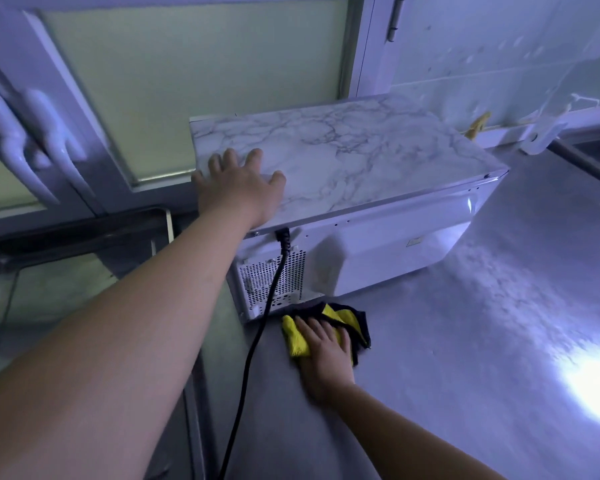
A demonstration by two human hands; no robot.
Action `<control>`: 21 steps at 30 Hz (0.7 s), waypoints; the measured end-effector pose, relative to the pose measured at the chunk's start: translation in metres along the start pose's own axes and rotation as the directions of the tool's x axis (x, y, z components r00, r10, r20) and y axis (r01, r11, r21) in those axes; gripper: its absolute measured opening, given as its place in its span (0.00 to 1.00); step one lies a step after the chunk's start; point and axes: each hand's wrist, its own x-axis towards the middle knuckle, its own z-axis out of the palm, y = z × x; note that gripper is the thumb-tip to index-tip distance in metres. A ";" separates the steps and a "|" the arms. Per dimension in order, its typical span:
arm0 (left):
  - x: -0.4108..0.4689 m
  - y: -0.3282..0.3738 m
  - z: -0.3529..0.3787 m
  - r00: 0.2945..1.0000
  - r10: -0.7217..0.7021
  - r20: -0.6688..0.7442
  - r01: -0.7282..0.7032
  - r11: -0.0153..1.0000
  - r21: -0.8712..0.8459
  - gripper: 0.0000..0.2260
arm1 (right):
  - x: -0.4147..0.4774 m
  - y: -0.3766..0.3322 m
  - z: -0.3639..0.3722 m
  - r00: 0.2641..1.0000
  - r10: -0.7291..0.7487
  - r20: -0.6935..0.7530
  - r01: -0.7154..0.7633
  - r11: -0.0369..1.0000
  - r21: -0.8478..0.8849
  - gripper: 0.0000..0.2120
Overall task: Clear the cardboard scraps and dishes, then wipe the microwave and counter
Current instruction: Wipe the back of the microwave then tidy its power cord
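Observation:
A white microwave [388,251] with a marble-patterned top stands on the steel counter [465,358], its vented back side facing me. My left hand [238,187] rests flat with spread fingers on the near left corner of the microwave's top. My right hand [324,355] presses a yellow and black cloth [293,337] flat onto the counter just in front of the microwave's lower corner. The hand covers part of the cloth.
A black power cord [257,337] runs from the microwave's back down past the counter's left edge. Frosted window panes with white handles [32,140] stand at the left. A tiled wall and a sink edge [582,161] lie at the far right.

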 end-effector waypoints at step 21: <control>-0.004 0.002 -0.002 1.000 0.015 -0.021 -0.016 1.000 -0.016 0.28 | 0.035 0.047 -0.189 0.712 0.650 -0.265 0.061 0.319 0.946 0.28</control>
